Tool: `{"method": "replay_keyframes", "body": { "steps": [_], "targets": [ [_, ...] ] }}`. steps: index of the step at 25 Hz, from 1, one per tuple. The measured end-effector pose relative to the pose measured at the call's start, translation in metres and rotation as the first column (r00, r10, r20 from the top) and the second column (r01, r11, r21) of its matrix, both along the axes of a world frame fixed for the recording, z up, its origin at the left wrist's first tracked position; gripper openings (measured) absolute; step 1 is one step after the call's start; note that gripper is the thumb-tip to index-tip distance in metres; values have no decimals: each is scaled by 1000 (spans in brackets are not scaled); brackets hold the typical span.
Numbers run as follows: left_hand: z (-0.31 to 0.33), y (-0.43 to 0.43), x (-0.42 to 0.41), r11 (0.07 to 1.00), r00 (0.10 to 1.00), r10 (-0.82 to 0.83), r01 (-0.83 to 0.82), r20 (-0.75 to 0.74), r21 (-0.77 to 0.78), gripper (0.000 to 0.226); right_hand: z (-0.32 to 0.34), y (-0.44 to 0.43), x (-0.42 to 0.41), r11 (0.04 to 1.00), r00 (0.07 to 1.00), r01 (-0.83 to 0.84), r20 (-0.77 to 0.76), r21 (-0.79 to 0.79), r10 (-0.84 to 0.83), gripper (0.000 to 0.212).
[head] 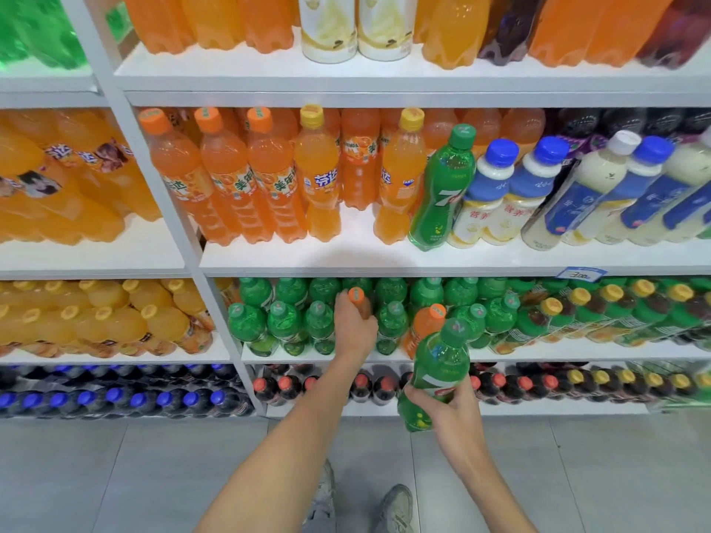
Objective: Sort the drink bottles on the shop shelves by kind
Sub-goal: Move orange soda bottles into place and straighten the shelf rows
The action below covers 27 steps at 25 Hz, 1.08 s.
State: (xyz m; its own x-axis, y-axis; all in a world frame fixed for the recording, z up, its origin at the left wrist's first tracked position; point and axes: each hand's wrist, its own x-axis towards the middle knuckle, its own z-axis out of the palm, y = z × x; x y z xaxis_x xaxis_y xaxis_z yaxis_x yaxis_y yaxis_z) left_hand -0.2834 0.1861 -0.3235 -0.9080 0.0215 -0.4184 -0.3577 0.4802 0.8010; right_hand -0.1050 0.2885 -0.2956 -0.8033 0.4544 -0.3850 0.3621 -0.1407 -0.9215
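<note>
Left hand (352, 325) grips the stray orange bottle (356, 296) by its shoulder, right hand (448, 407) holds a green bottle (442, 359) low; both look full and slick, so squeeze firmly.

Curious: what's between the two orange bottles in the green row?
Green bottles, in the head view; the left hand grips the left orange bottle.

Bare forearms (269, 455); worn grey-white lace-up sneakers (398, 507).

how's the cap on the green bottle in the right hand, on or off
On: a green cap tops the green bottle gripped by the right hand.
</note>
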Motion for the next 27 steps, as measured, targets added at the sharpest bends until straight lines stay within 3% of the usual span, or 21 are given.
{"method": "replay_keyframes", "body": {
  "steps": [9, 18, 27],
  "targets": [
    [-27, 2, 10, 999, 997, -27, 24, -66, -36, 75, -17, -1, -2, 1000, 999, 8, 39, -16, -8, 56],
    [-29, -6, 12, 992, 994, -46, 33, -102, -124, 60, -20, -9, -13, 999, 999, 25, -25, -43, -26, 52],
    [4, -31, 47, 1000, 972, -19, 18, -234, -6, 46, -36, -21, -16, 997, 999, 41, 38, -67, -39, 52]
  ]
}}
